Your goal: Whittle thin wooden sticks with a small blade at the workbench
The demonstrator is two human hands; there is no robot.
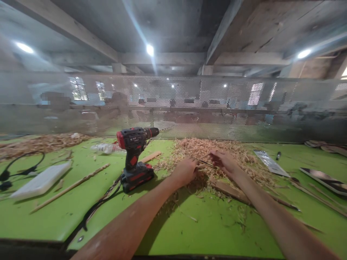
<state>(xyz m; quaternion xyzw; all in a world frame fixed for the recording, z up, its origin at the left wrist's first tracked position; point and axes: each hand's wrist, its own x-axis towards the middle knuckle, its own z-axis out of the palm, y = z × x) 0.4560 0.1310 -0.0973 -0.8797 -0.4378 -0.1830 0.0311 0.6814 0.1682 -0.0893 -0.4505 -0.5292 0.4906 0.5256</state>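
Note:
Both my hands rest on a heap of wood shavings on the green table. My left hand is closed round one end of a thin dark stick. My right hand pinches the other end, its fingers pressed together. The stick lies between the two hands, just above the shavings. A flat wooden piece lies under my right forearm.
A red and black cordless drill stands upright left of my hands. Long wooden sticks, a white flat box, black cables and a plastic bottle lie at the left. Flat strips and sticks sit at the right. A perforated metal screen closes the back.

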